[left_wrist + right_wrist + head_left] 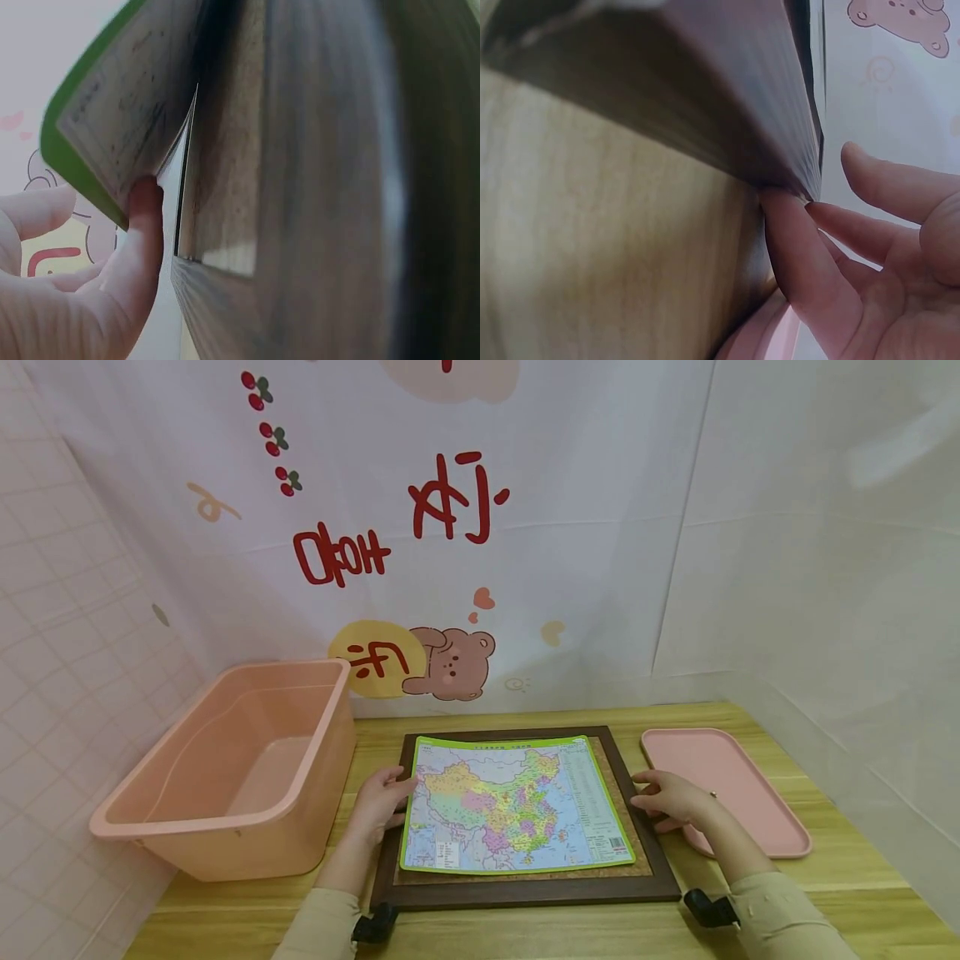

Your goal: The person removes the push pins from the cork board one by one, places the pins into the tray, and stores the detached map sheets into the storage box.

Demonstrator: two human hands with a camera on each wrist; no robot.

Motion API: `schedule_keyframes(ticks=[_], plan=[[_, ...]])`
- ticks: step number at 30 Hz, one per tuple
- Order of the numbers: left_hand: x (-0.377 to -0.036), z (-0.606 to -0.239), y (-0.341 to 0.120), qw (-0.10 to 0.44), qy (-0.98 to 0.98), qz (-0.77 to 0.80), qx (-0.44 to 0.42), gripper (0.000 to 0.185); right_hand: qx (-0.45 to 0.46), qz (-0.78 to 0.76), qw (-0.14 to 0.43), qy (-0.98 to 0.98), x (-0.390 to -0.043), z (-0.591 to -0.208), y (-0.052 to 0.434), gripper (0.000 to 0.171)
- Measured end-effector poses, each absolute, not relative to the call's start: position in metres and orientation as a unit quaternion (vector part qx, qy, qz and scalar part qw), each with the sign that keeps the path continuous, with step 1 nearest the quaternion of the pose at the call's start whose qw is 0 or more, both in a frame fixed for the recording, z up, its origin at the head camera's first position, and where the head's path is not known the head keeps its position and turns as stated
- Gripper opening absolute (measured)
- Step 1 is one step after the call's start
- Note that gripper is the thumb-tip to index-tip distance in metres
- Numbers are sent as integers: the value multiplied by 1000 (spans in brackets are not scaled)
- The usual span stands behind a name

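A map sheet of China [510,802] with a green border lies on a cork board [645,862] that has a dark brown wooden frame [525,893]. At the map's left edge is my left hand [382,802], its fingers apart. One digit touches the map's edge in the left wrist view, where the sheet [112,112] bends up off the board. My right hand [671,797] is at the right side of the frame. In the right wrist view its fingertips touch the frame's edge [780,142], while the thumb [892,180] stands away from it.
A deep pink plastic tub [225,827] stands at the left of the wooden table [847,877]. On the right lies a shallow pink tray [720,760], partly behind my right forearm. A printed cloth [585,568] hangs behind the table.
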State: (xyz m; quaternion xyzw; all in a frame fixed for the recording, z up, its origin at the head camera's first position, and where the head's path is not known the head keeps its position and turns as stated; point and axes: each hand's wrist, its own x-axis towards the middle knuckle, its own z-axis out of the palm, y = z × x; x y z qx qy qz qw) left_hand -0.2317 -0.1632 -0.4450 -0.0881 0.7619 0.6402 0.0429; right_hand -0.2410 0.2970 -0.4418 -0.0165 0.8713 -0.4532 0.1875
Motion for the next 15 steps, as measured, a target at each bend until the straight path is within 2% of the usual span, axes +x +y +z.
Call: schedule_keyframes(ticks=[15], plan=[[-227, -444, -163, 101, 748, 655, -42, 56, -18, -444, 177, 878, -240, -441, 295, 58]])
